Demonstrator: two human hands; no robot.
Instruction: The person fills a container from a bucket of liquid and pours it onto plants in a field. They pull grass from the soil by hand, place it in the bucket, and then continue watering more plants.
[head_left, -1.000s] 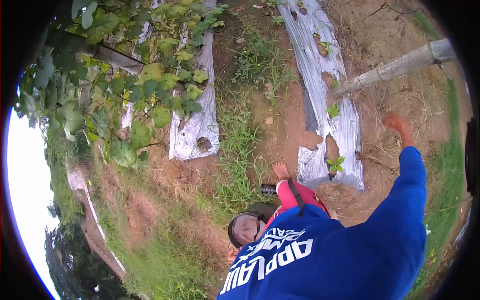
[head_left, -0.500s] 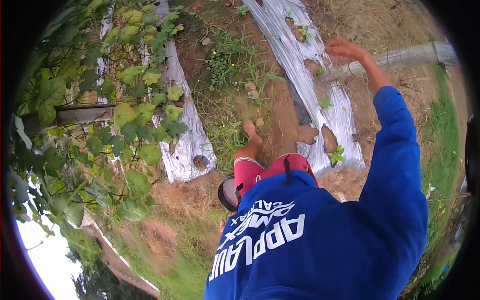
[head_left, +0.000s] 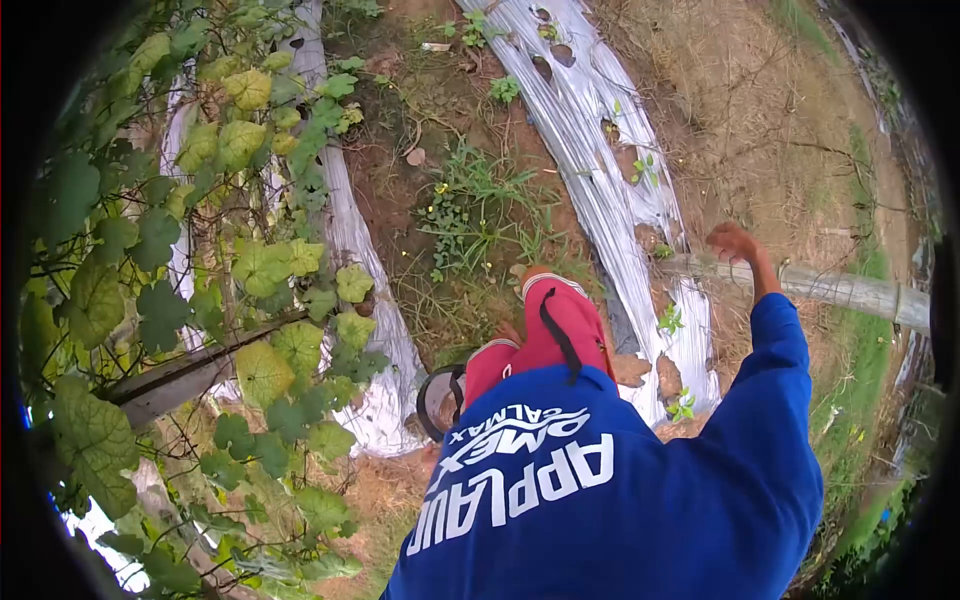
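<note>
Container point(head_left: 440, 402) sits by the left hip, apparently being carried between silver strips point(head_left: 585, 150), the left hand point(head_left: 430, 453) too hidden to tell its fingers' state, the right hand point(head_left: 735, 243) empty, fingers loosely curled, any step calling for careful footing.

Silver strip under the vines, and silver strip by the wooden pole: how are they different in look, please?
The vine-side strip is partly hidden by hanging leaves; the pole-side strip is much more exposed.
The pole-side strip shows small green plants at its holes; on the vine-side strip, I cannot clearly see any.
Both are wrinkled and lie along the ground.
</note>
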